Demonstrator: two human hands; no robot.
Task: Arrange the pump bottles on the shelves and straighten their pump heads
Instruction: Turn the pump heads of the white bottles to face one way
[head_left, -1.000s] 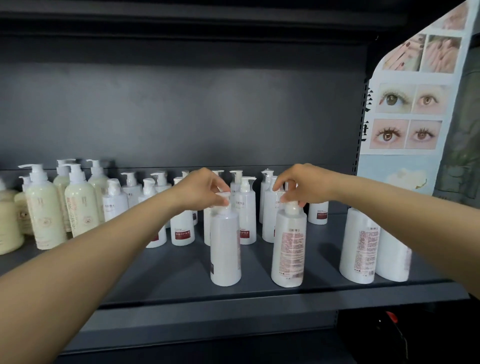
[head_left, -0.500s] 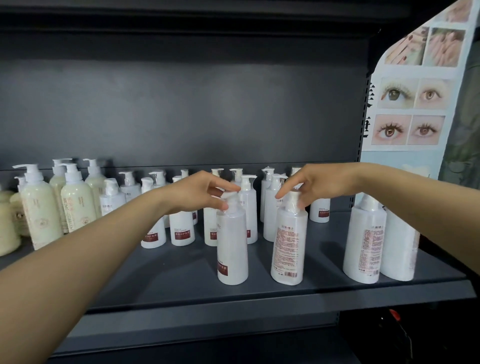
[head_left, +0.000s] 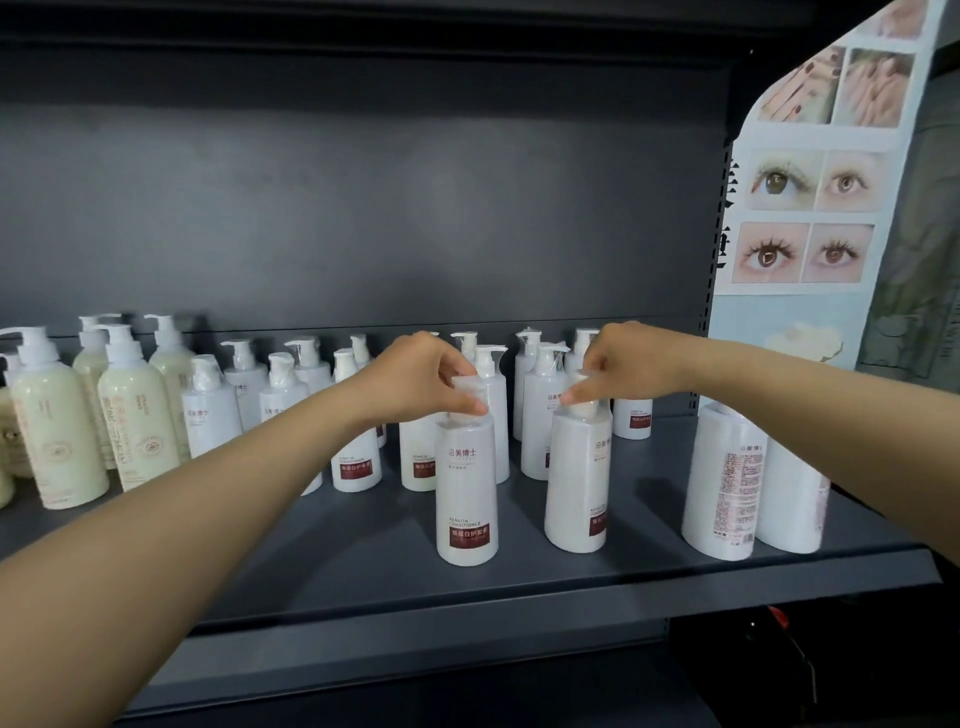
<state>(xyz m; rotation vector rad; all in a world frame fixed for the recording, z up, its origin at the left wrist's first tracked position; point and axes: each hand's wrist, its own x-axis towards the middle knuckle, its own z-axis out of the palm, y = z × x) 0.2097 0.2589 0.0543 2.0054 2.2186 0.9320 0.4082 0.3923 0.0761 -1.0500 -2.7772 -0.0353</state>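
Two white pump bottles with dark red labels stand near the front of the dark shelf (head_left: 363, 566). My left hand (head_left: 415, 376) pinches the pump head of the left bottle (head_left: 466, 488), whose label faces me. My right hand (head_left: 623, 366) pinches the pump head of the right bottle (head_left: 576, 478), which is turned partly to the right. Both pump heads are mostly hidden by my fingers. Behind them stand several more white pump bottles (head_left: 356, 457) in loose rows.
Several cream-coloured pump bottles (head_left: 57, 431) stand at the left end of the shelf. Two white bottles (head_left: 722, 483) stand at the right, their tops behind my right forearm. A poster with eye photos (head_left: 810, 208) hangs at the right. The shelf's front edge (head_left: 571, 608) is close below.
Both front bottles have been turned: their red labels now show toward me. My fingers have closed down on both pump heads.
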